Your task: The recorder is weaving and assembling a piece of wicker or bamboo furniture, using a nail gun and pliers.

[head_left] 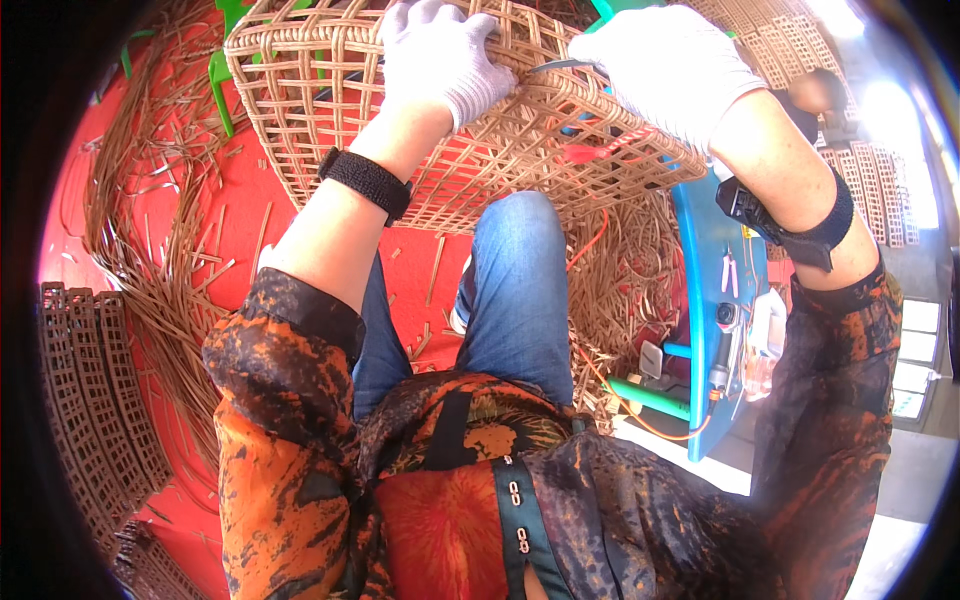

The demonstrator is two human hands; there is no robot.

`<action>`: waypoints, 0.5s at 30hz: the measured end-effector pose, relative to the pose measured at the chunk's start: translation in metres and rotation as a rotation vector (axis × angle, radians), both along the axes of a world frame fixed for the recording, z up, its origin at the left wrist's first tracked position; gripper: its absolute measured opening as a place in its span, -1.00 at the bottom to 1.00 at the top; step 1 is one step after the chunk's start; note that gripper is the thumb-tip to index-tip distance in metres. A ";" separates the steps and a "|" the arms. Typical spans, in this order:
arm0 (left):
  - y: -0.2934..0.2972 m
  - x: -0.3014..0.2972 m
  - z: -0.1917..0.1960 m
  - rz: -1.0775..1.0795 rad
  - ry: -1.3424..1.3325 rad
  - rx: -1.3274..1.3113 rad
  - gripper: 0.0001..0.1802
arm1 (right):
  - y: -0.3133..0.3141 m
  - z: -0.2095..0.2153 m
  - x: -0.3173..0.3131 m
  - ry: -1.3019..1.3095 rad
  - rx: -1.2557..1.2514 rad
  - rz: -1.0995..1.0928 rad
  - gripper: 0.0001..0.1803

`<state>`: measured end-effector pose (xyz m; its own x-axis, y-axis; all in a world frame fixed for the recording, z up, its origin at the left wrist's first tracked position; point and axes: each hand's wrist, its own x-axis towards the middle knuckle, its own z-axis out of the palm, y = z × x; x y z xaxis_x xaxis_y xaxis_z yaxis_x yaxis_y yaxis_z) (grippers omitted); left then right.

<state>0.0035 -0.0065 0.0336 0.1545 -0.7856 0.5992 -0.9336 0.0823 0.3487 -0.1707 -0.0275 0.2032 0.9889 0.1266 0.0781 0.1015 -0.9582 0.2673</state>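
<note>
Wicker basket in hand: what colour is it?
The wicker basket is light tan-brown; the head view shows it best.

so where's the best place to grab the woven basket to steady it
I'd grip the woven basket by the dense edge band at its upper left, coming from the left. That band looks thicker than the open lattice below, and the left hand leaves that end free. The right side seems worse: the right hand holds a pointed metal tool there.
</note>
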 end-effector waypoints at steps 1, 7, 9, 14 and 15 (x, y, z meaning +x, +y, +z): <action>0.000 0.000 0.000 0.001 0.003 -0.002 -0.54 | 0.001 0.000 0.000 0.000 0.000 0.000 -0.87; 0.001 -0.001 0.000 0.000 0.011 -0.013 -0.54 | 0.004 0.002 -0.002 0.219 -0.304 -0.302 -0.86; 0.001 -0.001 0.000 -0.001 0.012 -0.016 -0.54 | 0.003 0.002 -0.001 0.122 -0.030 -0.269 -0.86; 0.003 0.000 0.001 -0.015 0.016 -0.009 -0.51 | 0.005 0.007 0.002 0.150 -0.183 -0.167 -0.86; 0.003 0.000 0.001 -0.015 0.016 -0.009 -0.51 | 0.007 0.007 0.003 0.205 -0.224 -0.245 -0.87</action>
